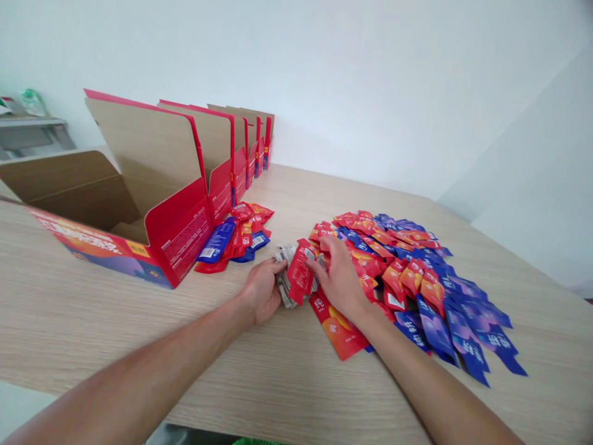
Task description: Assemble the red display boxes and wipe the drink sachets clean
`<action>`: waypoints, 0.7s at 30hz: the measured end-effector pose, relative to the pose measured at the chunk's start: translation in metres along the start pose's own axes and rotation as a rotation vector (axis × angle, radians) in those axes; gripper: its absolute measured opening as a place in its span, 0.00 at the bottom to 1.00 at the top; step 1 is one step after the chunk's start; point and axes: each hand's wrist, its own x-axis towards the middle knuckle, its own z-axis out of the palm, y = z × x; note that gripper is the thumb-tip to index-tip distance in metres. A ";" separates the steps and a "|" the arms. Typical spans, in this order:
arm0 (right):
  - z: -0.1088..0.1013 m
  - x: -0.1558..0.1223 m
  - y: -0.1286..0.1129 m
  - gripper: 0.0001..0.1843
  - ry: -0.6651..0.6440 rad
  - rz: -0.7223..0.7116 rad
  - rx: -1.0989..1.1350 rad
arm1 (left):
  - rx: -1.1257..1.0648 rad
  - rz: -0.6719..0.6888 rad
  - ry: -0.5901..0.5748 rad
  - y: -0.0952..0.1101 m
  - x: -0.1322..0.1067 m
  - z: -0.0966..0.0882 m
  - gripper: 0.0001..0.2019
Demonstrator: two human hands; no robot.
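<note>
My left hand (265, 290) is closed on a crumpled grey-and-white striped bundle (288, 295) that I cannot identify, thumb on top. Across the bundle lies a red sachet (301, 272) with white print. My right hand (340, 272) pinches at this sachet's right side with its thumb, while its fingers curl at the left edge of a large pile of red sachets (412, 278) and blue sachets (467, 340). Under the right wrist lies a flat red-orange pouch (338, 327), partly covered.
On the left stands an open red-and-blue cardboard box (185, 238), its flaps raised. Several similar boxes (238, 157) line up behind it toward the wall. Beside the front box is a smaller heap of red and blue sachets (241, 235). Everything rests on a light wooden table (231, 383).
</note>
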 end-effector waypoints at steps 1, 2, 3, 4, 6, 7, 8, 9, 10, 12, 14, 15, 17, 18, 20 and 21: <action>0.005 -0.002 -0.001 0.21 -0.025 -0.062 -0.070 | -0.016 0.010 0.009 0.001 0.000 0.000 0.12; 0.009 -0.005 -0.003 0.21 -0.080 -0.119 -0.108 | -0.032 0.023 0.012 0.002 0.001 -0.001 0.13; 0.012 -0.007 -0.005 0.24 -0.141 -0.168 -0.126 | -0.043 0.038 0.010 0.003 0.001 -0.001 0.13; 0.015 -0.010 -0.008 0.27 -0.195 -0.210 -0.136 | -0.050 0.051 0.007 0.003 0.001 -0.001 0.13; 0.017 -0.015 -0.013 0.36 -0.286 -0.268 -0.144 | -0.056 0.073 0.019 0.005 0.001 -0.002 0.13; 0.018 -0.017 -0.017 0.40 -0.333 -0.284 -0.146 | -0.061 0.082 0.032 0.005 0.001 -0.002 0.13; 0.017 -0.018 -0.020 0.44 -0.380 -0.290 -0.147 | -0.068 0.090 0.044 0.006 0.001 -0.002 0.13; 0.016 -0.020 -0.023 0.47 -0.431 -0.290 -0.149 | -0.077 0.097 0.053 0.006 0.001 -0.002 0.13; 0.014 -0.020 -0.027 0.50 -0.480 -0.285 -0.151 | -0.085 0.103 0.057 0.007 0.000 -0.002 0.13; 0.009 -0.021 -0.034 0.52 -0.544 -0.262 -0.159 | -0.090 0.111 0.052 0.007 0.000 -0.002 0.13; 0.005 -0.020 -0.038 0.52 -0.561 -0.245 -0.167 | -0.080 0.116 0.047 0.007 -0.001 -0.002 0.13; 0.003 -0.019 -0.039 0.49 -0.559 -0.249 -0.168 | -0.074 0.119 0.047 0.007 0.000 -0.003 0.13; 0.002 -0.018 -0.038 0.45 -0.543 -0.281 -0.169 | -0.065 0.121 0.043 0.007 0.000 -0.004 0.13; 0.002 -0.018 -0.036 0.43 -0.532 -0.302 -0.172 | -0.061 0.120 0.041 0.007 0.000 -0.004 0.13; 0.003 -0.018 -0.032 0.41 -0.507 -0.336 -0.186 | -0.054 0.118 0.040 0.006 0.001 -0.005 0.12; 0.004 -0.019 -0.031 0.40 -0.498 -0.350 -0.192 | -0.050 0.117 0.041 0.006 0.001 -0.006 0.12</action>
